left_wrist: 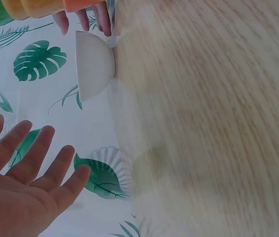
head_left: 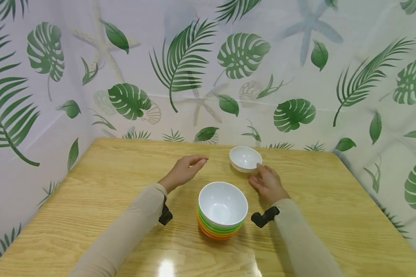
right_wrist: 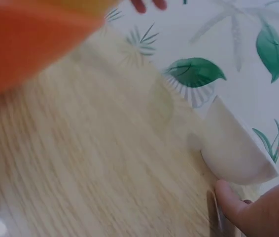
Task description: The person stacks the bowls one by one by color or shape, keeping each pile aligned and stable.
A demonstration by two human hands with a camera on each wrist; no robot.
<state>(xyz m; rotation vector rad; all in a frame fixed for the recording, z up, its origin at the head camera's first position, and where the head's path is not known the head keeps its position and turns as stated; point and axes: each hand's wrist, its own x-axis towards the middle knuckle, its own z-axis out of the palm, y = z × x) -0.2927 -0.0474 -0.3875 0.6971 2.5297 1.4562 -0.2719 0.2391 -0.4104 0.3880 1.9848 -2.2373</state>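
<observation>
A single white bowl (head_left: pixel 245 158) stands upright toward the far side of the table. My right hand (head_left: pixel 269 184) is at its near right side, one fingertip overlapping the rim. In the right wrist view the thumb (right_wrist: pixel 228 200) reaches the bowl's underside and the other visible finger is apart from it, so the hand does not grip it. Nearer to me is a stack of bowls, a white bowl (head_left: pixel 223 204) on top with green, yellow and orange ones beneath. My left hand (head_left: pixel 184 171) hovers to the left, behind the stack, fingers relaxed and holding nothing.
The wooden table (head_left: pixel 124 184) extends on both sides of the stack. Behind it hangs a white cloth (head_left: pixel 201 77) printed with green leaves and starfish, meeting the table's back edge. Dark wrist cameras (head_left: pixel 265 216) sit on both of my forearms, close beside the stack.
</observation>
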